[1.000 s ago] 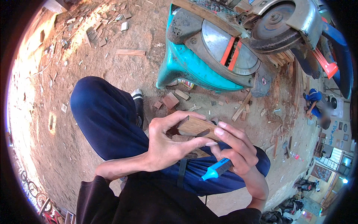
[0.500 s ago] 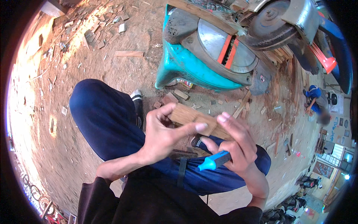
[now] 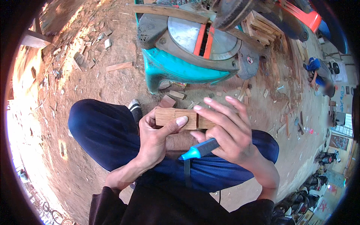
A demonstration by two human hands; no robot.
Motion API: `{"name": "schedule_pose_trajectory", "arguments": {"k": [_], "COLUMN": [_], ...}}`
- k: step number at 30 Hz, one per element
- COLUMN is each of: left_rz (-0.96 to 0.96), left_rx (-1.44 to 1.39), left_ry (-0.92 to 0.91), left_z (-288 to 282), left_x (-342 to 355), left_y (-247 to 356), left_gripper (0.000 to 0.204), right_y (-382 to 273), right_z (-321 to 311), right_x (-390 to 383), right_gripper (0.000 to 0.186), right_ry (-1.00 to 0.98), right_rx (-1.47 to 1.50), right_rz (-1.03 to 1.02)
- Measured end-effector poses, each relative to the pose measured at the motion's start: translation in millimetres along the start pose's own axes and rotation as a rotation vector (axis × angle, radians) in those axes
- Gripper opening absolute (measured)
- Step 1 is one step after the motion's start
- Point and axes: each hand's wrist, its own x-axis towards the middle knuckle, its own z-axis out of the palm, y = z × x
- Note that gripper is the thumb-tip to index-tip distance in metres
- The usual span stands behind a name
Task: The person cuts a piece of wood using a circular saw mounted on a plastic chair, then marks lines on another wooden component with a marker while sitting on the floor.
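Wood (image 3: 165,116): short pale-brown piece held up over the lap, roughly level, its long side running left to right; a dark gap shows near its right part, and whether this is one piece or two cannot be told.
Left hand (image 3: 153,138): gripping the wood's left end, thumb pressed flat on the near face, other fingers mostly hidden behind.
Right hand (image 3: 234,140): curled around the marker (image 3: 204,148), upper fingers extended and spread; one fingertip lies at the wood's upper edge, contact uncertain.
Marker: blue and dark, tapered end pointing left, below the wood; probably light, stiff and smooth enough to roll.
Weight and stiffness: the wood is likely light and rigid, hardly yielding to a pinch.
Surface: probably dry with fair grip; sawn edges may splinter.
Best hold: thumb and fingers across the broad faces near either end, clear of the gap.
Saw (image 3: 187,65): teal-based, on the ground beyond the hands.
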Motion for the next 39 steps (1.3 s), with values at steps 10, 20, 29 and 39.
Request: {"name": "schedule_pose_trajectory", "arguments": {"k": [10, 20, 29, 39], "left_rz": [0.103, 0.174, 0.173, 0.154], "left_rx": [0.104, 0.171, 0.234, 0.216], "left_ry": [0.010, 0.024, -0.016, -0.040], "left_z": [9.0, 7.3, 10.0, 10.6], "left_x": [-7.4, -11.9, -13.5, -13.0], "left_y": [-5.4, -0.5, 8.1, 9.8], "left_gripper": [0.024, 0.028, 0.028, 0.029], "right_y": [-0.8, -3.6, -2.5, -1.7], "right_z": [3.4, 0.6, 0.0, -0.5], "right_x": [2.6, 4.5, 0.6, 0.4], "right_gripper": [0.022, 0.025, 0.025, 0.026], "right_ry": [0.003, -0.013, -0.037, -0.034], "right_rx": [0.060, 0.088, 0.108, 0.073], "right_rz": [-0.060, -0.063, -0.083, -0.102]}}
